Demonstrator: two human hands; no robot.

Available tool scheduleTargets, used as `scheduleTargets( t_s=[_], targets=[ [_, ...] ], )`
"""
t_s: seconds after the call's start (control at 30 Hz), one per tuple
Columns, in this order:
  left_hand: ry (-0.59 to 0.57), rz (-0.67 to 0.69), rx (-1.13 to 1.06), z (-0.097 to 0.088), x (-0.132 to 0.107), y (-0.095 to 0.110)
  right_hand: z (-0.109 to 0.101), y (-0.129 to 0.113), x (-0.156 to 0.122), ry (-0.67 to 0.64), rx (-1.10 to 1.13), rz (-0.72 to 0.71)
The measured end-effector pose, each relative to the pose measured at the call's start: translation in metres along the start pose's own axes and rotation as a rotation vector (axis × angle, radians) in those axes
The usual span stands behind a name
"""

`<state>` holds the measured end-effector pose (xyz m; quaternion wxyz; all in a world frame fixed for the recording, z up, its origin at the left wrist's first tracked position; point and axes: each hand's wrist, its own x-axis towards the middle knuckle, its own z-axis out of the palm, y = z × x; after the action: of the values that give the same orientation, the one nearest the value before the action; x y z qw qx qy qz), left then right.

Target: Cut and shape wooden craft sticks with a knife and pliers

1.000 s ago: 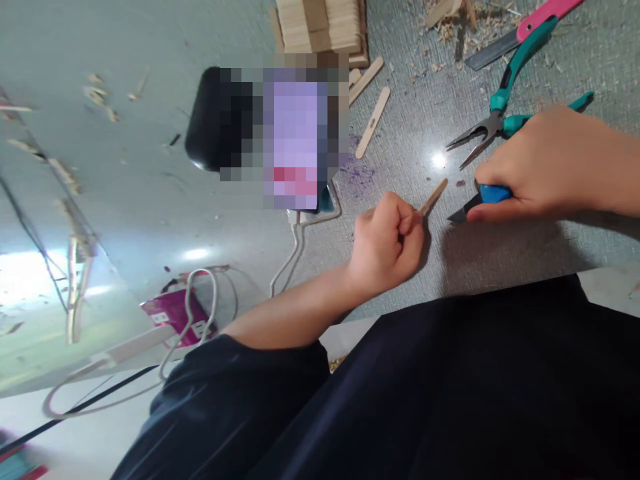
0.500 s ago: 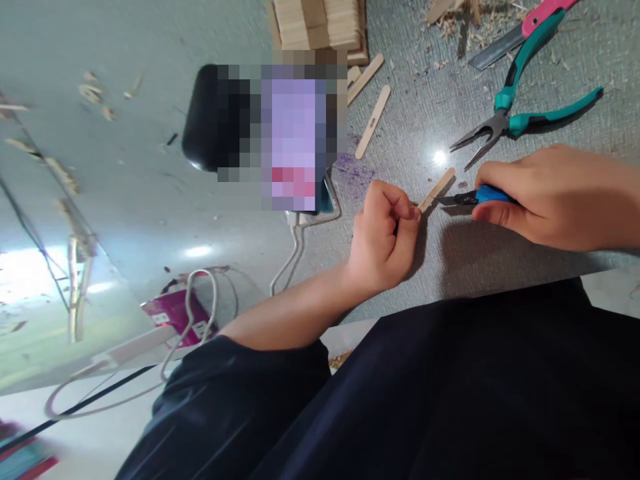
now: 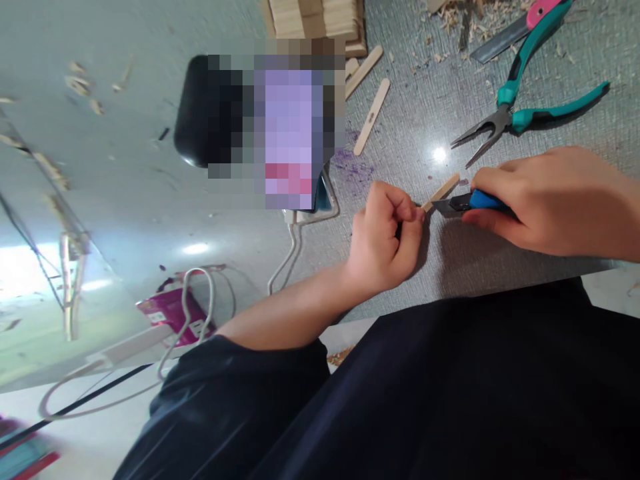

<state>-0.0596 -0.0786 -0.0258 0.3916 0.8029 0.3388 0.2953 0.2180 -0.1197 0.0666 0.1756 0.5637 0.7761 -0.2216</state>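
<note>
My left hand (image 3: 384,241) is closed in a pinch round one end of a thin wooden craft stick (image 3: 442,191), which points up and to the right over the grey textured surface. My right hand (image 3: 553,201) is wrapped round a blue-handled cutter (image 3: 470,201). Its dark metal tip touches the stick close to my left fingertips. A dark garment fills the bottom of the view.
Teal-handled long-nose pliers (image 3: 520,113) lie open at the upper right, beside a pink-handled blade (image 3: 505,37) and wood shavings. A stack of sticks (image 3: 320,20) and loose sticks (image 3: 371,115) lie at the top. A blurred-out phone (image 3: 260,120), white cables (image 3: 295,250) and a magenta packet (image 3: 173,313) sit left.
My right hand has come down and to the left, bringing the cutter's tip from the surface onto the stick. My left hand has lifted the stick slightly.
</note>
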Motion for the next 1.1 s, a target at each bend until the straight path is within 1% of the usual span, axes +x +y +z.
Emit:
scheduleTargets(
  t_s=[0.1, 0.33, 0.53, 0.7, 0.87, 0.97, 1.1],
  targets=[
    [-0.008, 0.069, -0.030, 0.001, 0.001, 0.000, 0.001, -0.001, 0.001, 0.009, -0.006, -0.006],
    [-0.005, 0.141, 0.005, -0.001, 0.007, 0.006, 0.001, 0.000, -0.001, 0.015, -0.006, 0.003],
    [0.007, 0.177, 0.024, -0.001, 0.010, 0.009, -0.001, -0.001, 0.001, -0.016, -0.012, 0.012],
    [0.005, 0.200, 0.059, -0.002, 0.012, 0.009, -0.001, 0.000, 0.001, 0.008, -0.011, 0.000],
    [-0.023, 0.238, 0.165, -0.006, 0.013, 0.012, 0.001, 0.001, 0.001, -0.012, -0.028, -0.004],
    [-0.048, 0.265, 0.218, -0.007, 0.014, 0.013, 0.003, 0.003, 0.001, 0.003, -0.047, -0.003],
    [-0.066, 0.357, 0.271, -0.004, 0.017, 0.010, 0.007, 0.004, -0.001, 0.045, -0.056, -0.013]
  ],
)
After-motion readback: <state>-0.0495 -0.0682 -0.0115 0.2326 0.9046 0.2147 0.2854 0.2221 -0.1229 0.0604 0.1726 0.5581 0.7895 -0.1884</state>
